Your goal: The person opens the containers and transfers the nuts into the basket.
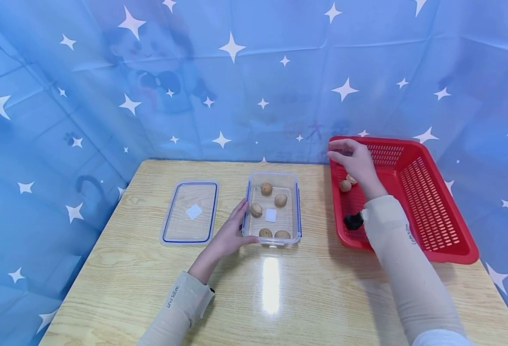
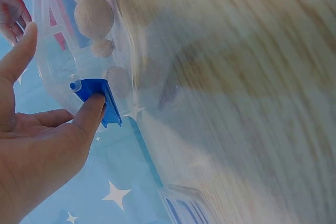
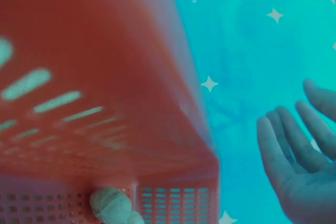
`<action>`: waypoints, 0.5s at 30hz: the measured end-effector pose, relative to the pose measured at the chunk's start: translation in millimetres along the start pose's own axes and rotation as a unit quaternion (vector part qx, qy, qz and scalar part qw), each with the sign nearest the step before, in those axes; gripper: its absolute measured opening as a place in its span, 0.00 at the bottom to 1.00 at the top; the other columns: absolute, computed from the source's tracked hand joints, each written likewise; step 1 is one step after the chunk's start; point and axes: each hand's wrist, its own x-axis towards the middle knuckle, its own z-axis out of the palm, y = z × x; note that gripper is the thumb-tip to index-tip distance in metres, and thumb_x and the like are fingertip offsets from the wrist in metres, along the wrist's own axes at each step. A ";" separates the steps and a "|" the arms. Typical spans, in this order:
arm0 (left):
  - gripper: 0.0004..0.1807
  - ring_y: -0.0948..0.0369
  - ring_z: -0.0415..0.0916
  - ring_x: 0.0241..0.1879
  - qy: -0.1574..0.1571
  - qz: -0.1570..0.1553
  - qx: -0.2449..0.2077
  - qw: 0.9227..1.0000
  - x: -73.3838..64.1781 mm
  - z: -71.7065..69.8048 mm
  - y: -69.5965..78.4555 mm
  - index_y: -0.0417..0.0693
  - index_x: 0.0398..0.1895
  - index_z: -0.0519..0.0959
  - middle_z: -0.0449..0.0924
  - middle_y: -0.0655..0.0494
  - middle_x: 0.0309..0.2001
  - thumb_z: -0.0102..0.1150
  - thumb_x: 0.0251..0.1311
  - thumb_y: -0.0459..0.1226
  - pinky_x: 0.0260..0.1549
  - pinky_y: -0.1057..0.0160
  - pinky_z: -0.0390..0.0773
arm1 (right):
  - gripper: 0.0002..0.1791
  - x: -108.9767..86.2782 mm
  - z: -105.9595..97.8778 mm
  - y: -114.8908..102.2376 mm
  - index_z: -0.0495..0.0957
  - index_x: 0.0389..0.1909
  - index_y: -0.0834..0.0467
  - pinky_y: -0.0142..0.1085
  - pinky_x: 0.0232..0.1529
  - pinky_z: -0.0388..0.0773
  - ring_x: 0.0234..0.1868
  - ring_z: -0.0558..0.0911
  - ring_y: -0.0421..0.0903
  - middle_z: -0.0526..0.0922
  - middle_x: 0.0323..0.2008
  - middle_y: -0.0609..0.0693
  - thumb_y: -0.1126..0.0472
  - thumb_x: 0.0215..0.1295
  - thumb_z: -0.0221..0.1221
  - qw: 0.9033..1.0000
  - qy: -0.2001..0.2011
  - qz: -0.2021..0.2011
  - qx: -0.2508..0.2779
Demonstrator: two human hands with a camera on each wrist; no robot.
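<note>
5 walnuts (image 1: 256,210) in box (image 1: 281,179), 2 seen in basket (image 1: 435,197).
Left hand (image 1: 229,234) spread against box; right hand (image 1: 359,162) spread, sleeve (image 1: 394,254) part-hiding basket.

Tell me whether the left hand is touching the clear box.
Touching. The left wrist view shows the left hand with a finger against the blue clip on the clear box.

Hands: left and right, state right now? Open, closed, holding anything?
Left hand: open, touching the side of the clear container.
Right hand: open, nothing held, by the red basket.
</note>
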 end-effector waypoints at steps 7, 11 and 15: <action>0.56 0.44 0.43 0.79 -0.001 0.002 -0.005 1.000 0.0 -0.5 0.4 0.43 0.80 0.46 0.36 0.52 0.82 0.73 0.55 0.41 0.77 0.43 0.51 | 0.28 -5.6 3.1 -8.6 0.74 0.65 0.54 0.17 0.46 0.74 0.59 0.77 0.49 0.77 0.63 0.57 0.47 0.69 0.61 1.000 -0.001 -0.020 0.006; 0.56 0.44 0.43 0.79 -0.002 0.005 -0.006 1.000 -0.6 -1.0 1.3 0.42 0.80 0.46 0.36 0.51 0.82 0.73 0.55 0.41 0.77 0.42 0.51 | 0.28 -10.4 4.9 -16.5 0.74 0.65 0.53 0.18 0.47 0.75 0.60 0.77 0.49 0.77 0.63 0.55 0.46 0.68 0.61 1.000 -0.004 -0.023 0.006; 0.56 0.44 0.43 0.79 -0.002 0.006 -0.002 1.000 -0.8 -0.9 1.8 0.42 0.80 0.46 0.36 0.51 0.82 0.73 0.55 0.41 0.76 0.42 0.52 | 0.26 -15.0 7.6 -24.2 0.75 0.64 0.52 0.19 0.49 0.75 0.60 0.77 0.49 0.78 0.63 0.54 0.48 0.68 0.61 1.000 -0.003 -0.028 0.000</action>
